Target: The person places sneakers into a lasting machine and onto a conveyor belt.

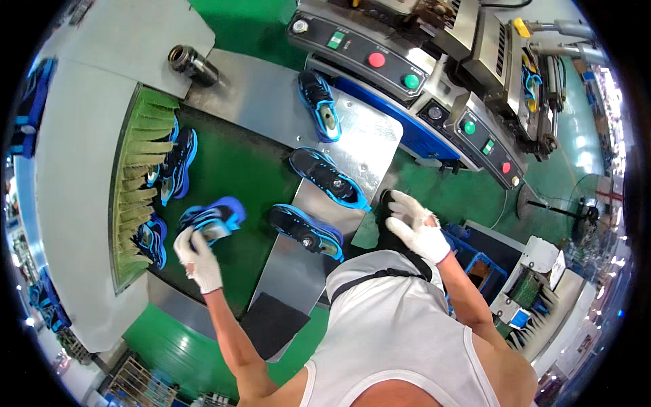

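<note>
While three shoes [329, 178] sit on the metal [369, 125], others [180, 163] by the bristles [135, 173] seem left to do.
Over the belt [237, 156], a blurred shoe [210, 216] meets the left hand [199, 261] — whether gripped, I cannot tell; the right hand [420, 232] is loosely spread — nothing visibly held.

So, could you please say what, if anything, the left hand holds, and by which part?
Unclear: the left hand overlaps the blurred shoe at its near end.

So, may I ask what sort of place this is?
Probably a shoe factory: several similar black-and-blue shoes are in view, beside a large machine with coloured buttons and an opening with a green strip curtain.
</note>
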A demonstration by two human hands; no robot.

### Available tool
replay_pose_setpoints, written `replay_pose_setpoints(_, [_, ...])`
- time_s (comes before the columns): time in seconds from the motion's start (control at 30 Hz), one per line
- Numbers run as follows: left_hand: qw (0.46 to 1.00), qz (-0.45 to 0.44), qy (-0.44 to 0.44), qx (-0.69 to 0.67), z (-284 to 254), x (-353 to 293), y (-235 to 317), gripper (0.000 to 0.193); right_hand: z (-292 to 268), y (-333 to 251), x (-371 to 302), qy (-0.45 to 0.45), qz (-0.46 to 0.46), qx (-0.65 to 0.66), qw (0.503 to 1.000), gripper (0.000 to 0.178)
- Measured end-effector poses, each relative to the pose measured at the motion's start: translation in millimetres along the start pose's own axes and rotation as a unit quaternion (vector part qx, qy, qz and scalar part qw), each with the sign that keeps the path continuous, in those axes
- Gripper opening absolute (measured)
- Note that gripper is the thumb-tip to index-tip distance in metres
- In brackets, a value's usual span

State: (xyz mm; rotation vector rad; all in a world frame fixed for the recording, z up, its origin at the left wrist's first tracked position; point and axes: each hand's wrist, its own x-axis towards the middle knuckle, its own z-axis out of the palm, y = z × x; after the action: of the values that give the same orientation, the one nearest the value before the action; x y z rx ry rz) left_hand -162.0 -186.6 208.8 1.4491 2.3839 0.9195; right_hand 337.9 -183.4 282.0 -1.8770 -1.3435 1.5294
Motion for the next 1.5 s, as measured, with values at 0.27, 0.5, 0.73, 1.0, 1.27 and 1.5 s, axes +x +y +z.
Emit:
replay_pose_setpoints(0.27, [0.821, 0.492, -0.259, -0.132, 108.1, -59.8, 388.8, 0.03, -54.4, -59.4, 47.3, 0.144, -0.19, -0.229, 0.944, 0.078])
replay_pose_setpoints(0.5, [0.619, 0.616, -0.372, -0.314, 185.9, -152.4, 651.1, 0.04, -275.2, 43.2, -37.1, 0.255, -0.103, 0.169, 0.946, 0.053])
replay_pose_setpoints(0.73, [0.804, 0.336, -0.393, -0.295, 436.2, -171.3, 815.9, 0.064, -293.4, 167.5, -130.1, 0.455, -0.033, 0.532, 0.713, 0.023])
replay_pose_setpoints(1.0, [0.854, 0.292, -0.431, 0.005, 569.5, -178.0, 887.2, 0.048, -223.2, 208.4, -173.3, 0.588, 0.049, 0.569, 0.573, 0.042])
replay_pose_setpoints(1.27, [0.679, 0.151, -0.624, -0.358, 501.6, -99.2, 849.9, 0.021, -316.9, 169.4, -117.7, 0.582, -0.006, 0.479, 0.657, 0.03])
replay_pose_setpoints(1.5, [0.778, 0.097, -0.599, -0.164, 270.8, -77.7, 663.9, 0.036, -527.2, 96.3, 23.7, 0.378, -0.104, 0.464, 0.795, 0.03])
